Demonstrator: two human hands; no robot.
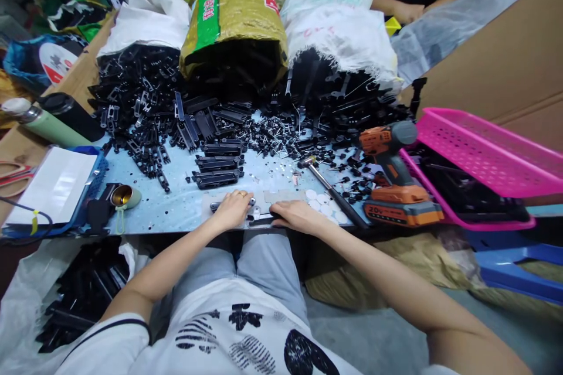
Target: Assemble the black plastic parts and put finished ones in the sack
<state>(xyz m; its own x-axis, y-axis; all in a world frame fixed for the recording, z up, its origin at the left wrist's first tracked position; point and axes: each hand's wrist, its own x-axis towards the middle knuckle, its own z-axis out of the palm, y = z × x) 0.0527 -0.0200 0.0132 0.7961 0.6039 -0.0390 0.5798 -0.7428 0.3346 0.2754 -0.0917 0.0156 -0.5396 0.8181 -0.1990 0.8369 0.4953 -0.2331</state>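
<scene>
Right, across the back three sacks tip their mouths toward us: the left white sack (147, 26) spilling dark clip-like parts (143, 105), the gold sack (237, 14) shadowy inside, the right white sack (343, 29) full of black pieces. Over on the right, a pink basket (488, 155) holds more black parts; below the table at left, a white bag (26, 304) is loaded with them too. A small cup (125, 196) shows its gold inside.

Now the edges: the blue tabletop (171, 208) ends just in front of the body, and its surface shows between cup and hands. Tighter to the right, with white discs (325, 206), a slanting hammer (329, 190) and an orange drill (391, 181) ahead of the basket.

And the hands, close together at that front edge! The left hand (234, 209) curls over a slim dark part (214, 207), its ends poking out either side; gripping or merely pressing, I can't tell. Just beside it, the right hand (294, 215) has bent fingers clasping the end of a black strip (261, 221), which points toward the left hand.
</scene>
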